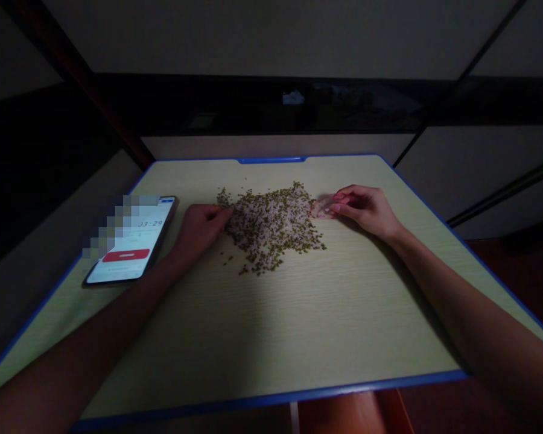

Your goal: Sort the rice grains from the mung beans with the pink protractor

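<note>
A loose pile of mixed green beans and white grains [271,223] is spread in the middle of the table, with a few strays around its edges. At the pile's left side is my left hand [203,226], its fingers closed and their tips at the grains; what they hold, if anything, is too small to make out. My right hand [366,208] pinches a small see-through plastic bag with pink markings [324,207] between thumb and fingers. That bag lies against the pile's right edge, and its contents cannot be made out.
The pale wood-grain table [344,319] has a blue rim. A phone [131,247] with a lit timer screen lies at the left, close to my left forearm. Behind the table stands a light cabinet with a dark glossy band [248,102]. An orange-brown object [339,413] shows below the front edge.
</note>
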The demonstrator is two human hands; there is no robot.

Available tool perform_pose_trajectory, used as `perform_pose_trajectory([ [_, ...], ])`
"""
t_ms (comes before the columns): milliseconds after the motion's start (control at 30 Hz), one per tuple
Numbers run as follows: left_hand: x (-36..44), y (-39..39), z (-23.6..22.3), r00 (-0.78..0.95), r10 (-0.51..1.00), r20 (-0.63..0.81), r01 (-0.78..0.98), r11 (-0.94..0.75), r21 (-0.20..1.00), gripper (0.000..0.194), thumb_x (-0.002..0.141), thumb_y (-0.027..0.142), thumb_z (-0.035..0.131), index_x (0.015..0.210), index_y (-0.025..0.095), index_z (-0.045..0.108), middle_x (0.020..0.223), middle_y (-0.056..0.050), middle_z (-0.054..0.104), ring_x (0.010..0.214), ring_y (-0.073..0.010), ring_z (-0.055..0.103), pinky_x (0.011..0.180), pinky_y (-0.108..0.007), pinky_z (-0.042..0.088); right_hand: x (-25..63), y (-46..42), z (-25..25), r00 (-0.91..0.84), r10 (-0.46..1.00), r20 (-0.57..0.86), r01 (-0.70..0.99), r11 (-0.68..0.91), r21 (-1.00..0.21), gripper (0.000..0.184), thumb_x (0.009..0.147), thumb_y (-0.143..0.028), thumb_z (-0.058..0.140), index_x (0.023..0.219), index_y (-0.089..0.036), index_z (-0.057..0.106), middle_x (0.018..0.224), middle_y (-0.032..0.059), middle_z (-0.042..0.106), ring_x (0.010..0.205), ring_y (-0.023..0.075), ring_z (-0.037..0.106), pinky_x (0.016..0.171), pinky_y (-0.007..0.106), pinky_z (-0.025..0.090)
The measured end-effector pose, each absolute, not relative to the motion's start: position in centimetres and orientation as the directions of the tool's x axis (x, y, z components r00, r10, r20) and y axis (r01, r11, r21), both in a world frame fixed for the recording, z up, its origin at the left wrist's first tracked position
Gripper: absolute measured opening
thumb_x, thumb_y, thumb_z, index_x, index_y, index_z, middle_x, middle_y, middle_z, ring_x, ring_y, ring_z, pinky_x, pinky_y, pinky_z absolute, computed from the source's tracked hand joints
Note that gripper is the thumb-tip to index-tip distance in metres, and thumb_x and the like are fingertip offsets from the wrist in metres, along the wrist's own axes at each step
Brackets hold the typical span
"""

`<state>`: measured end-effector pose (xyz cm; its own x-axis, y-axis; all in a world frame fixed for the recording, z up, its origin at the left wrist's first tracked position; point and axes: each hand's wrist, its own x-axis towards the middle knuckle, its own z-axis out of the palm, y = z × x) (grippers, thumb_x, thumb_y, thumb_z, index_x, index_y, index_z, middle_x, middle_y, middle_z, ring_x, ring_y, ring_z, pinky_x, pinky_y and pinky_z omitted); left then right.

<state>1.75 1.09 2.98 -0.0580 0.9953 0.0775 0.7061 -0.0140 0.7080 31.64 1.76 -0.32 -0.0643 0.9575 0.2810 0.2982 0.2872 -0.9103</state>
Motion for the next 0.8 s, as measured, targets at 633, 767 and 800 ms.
perform_pose_trajectory([
  [633,1.84,0.98,3.02,-0.047,0.994,0.094,0.714,-0.032,0.699,0.033,0.070,0.034,0.049,0.042,0.019,0.040,0.036,0.005,0.036,0.040,-0.0088,0.032,0.043,-0.024,0.024,31.64,1.37,0.09,-0.033,0.976,0.216,0.256,0.217,-0.942,0.024,0.055,-0.026,0.076,0.070,-0.016,0.061,0.065,0.0015,0.062,0.057,0.0137,0.059,0.058,0.030,0.050],
  [767,1.86,0.94,3.09,-0.051,0.995,0.091,0.720,-0.026,0.694,0.033,0.069,0.034,0.049,0.041,0.019,0.040,0.036,0.005,0.036,0.039,-0.0091,0.032,0.042,-0.024,0.024,31.63,1.28,0.14,-0.025,0.979,0.201,0.235,0.201,-0.951,0.022,0.055,-0.023,0.076,0.069,-0.017,0.061,0.064,0.0005,0.062,0.055,0.0127,0.059,0.056,0.029,0.050],
  [800,1.83,0.97,3.06,-0.049,0.995,0.089,0.720,-0.026,0.694,0.033,0.069,0.034,0.049,0.041,0.019,0.040,0.036,0.004,0.036,0.039,-0.0093,0.032,0.042,-0.025,0.024,31.61,1.26,0.17,-0.016,0.980,0.198,0.230,0.196,-0.953,0.022,0.054,-0.022,0.076,0.069,-0.016,0.061,0.065,0.0005,0.062,0.055,0.0126,0.058,0.056,0.029,0.050],
])
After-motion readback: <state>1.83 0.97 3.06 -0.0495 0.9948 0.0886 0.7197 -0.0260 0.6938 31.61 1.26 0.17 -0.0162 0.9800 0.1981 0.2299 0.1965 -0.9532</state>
